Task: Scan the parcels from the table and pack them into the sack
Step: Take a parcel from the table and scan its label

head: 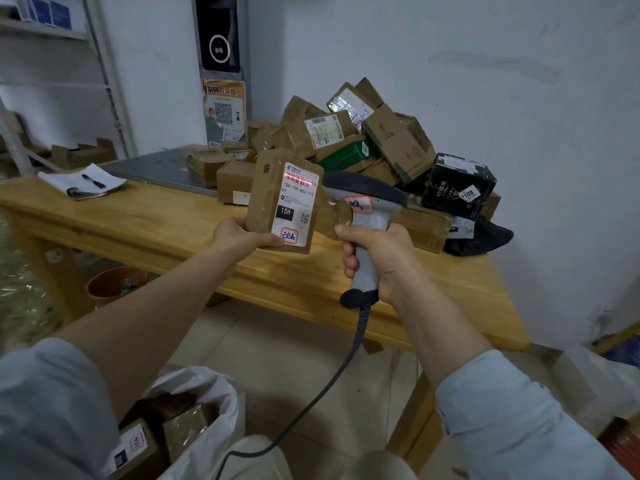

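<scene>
Sack (pixel 214 393) below; scanner (pixel 363 199) line reddens brown, white-labelled parcel (pixel 266 202).

Parcel (pixel 265 199) upright, scanner (pixel 363 220) line across label (pixel 296 206); sack (pixel 216 410) holds maybe two boxes (pixel 183 431).

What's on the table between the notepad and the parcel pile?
Head view: a flat grey panel lies on the table between the notepad and the parcel pile, reaching the nearest boxes.

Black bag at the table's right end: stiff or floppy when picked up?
Probably floppy: the black bag lies crumpled, with no flat faces. Likely light for its size, since it looks thin and sunken. It seems tucked partly under the black box, so pulling it out may shift that box.
</scene>
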A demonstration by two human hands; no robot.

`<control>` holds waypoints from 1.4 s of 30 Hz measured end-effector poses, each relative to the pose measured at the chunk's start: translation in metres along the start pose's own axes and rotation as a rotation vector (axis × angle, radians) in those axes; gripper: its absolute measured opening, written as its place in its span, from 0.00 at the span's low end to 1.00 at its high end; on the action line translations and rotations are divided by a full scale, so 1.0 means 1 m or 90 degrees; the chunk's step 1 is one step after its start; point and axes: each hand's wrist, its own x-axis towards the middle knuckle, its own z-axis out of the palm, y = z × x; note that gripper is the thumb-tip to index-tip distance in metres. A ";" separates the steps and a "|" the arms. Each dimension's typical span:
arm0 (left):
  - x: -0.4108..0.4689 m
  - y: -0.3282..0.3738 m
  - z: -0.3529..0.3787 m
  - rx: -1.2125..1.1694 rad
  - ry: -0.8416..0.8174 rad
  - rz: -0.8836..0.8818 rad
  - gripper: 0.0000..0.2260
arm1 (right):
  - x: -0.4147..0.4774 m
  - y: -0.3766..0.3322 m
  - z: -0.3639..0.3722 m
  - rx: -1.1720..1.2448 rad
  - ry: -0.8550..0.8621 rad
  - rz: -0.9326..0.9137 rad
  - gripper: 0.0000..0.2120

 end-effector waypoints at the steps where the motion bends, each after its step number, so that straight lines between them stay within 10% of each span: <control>1: 0.001 -0.001 -0.002 0.001 0.006 -0.003 0.35 | 0.000 0.000 0.002 -0.001 -0.003 0.000 0.06; 17: -0.017 -0.049 -0.093 -0.031 0.081 -0.098 0.43 | 0.004 0.042 0.056 0.053 -0.115 0.144 0.07; 23: -0.049 -0.126 -0.146 -0.036 0.130 -0.212 0.26 | 0.000 0.101 0.101 0.051 -0.183 0.336 0.08; 31: -0.063 -0.235 -0.184 0.279 0.144 -0.366 0.20 | 0.012 0.174 0.138 -0.032 -0.196 0.451 0.06; 42: -0.012 -0.330 -0.169 0.722 -0.073 -0.112 0.31 | 0.096 0.313 0.155 -0.209 -0.129 0.516 0.11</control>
